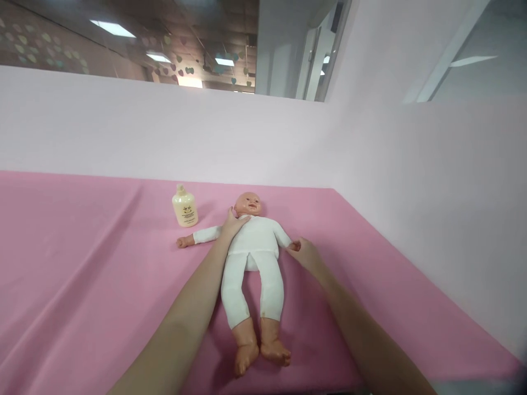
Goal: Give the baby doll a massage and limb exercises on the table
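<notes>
A baby doll (255,236) with a white cloth body lies on its back, head away from me and feet toward me. My left hand (234,224) holds it at the shoulder on the left side of the picture, with the thumb across the upper chest. Some of that hand's fingers are hidden. On the other side, my right hand (305,253) is closed around the doll's hand, which it mostly covers. The doll's other arm stretches out to the left, untouched. A cream-coloured bottle (186,209) with dark print stands upright near that arm.
Under the doll is a pink padded surface (102,263), creased on the left. White walls (164,131) border it at the back and right. A window or mirror (197,33) above the back wall shows ceiling lights and heart-shaped decorations.
</notes>
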Demonstrator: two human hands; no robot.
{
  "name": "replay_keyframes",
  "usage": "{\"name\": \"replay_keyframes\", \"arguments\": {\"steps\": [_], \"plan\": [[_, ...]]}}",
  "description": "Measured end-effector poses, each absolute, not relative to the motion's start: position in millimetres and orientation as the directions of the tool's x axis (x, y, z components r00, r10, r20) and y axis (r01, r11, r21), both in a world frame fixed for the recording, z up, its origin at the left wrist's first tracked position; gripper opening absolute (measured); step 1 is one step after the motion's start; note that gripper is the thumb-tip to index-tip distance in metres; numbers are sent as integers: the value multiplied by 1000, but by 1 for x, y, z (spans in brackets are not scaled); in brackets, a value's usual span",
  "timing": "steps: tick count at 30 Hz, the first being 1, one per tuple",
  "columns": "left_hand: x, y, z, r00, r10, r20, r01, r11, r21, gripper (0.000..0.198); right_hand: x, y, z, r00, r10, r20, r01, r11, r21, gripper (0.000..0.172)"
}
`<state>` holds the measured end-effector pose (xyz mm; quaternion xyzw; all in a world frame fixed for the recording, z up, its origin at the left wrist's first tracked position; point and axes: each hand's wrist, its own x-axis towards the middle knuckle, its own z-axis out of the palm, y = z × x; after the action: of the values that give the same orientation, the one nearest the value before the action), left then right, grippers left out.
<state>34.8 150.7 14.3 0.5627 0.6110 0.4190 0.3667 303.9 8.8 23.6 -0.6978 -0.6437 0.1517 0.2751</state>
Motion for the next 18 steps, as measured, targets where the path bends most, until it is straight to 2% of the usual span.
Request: {"name": "replay_keyframes", "arguments": {"steps": [2,6,8,11,14,16,18], "plan": [[35,152,13,-100,994,41,355,-3,935,113,297,5,24,140,979,148,780,-17,-625,19],[35,154,11,-99,995,32,334,3,943,109,279,-1,23,124,957,263,728,92,-679,22],[35,155,10,-111,994,22,327,16,945,107,270,-4,22,97,968,230,595,128,-794,21],[35,157,8,-144,989,15,312,31,950,107,261,-8,21,56,992,117,333,92,-938,25],[37,158,6,-174,984,22,271,26,962,108,260,-8,20,10,999,39,177,36,-984,24],[38,157,6,-186,983,7,219,34,975,107,260,-8,19,-18,1000,11,129,13,-992,30],[40,157,7,-198,980,-18,151,48,987,104,259,-9,18,-13,1000,27,122,29,-992,29]]}}
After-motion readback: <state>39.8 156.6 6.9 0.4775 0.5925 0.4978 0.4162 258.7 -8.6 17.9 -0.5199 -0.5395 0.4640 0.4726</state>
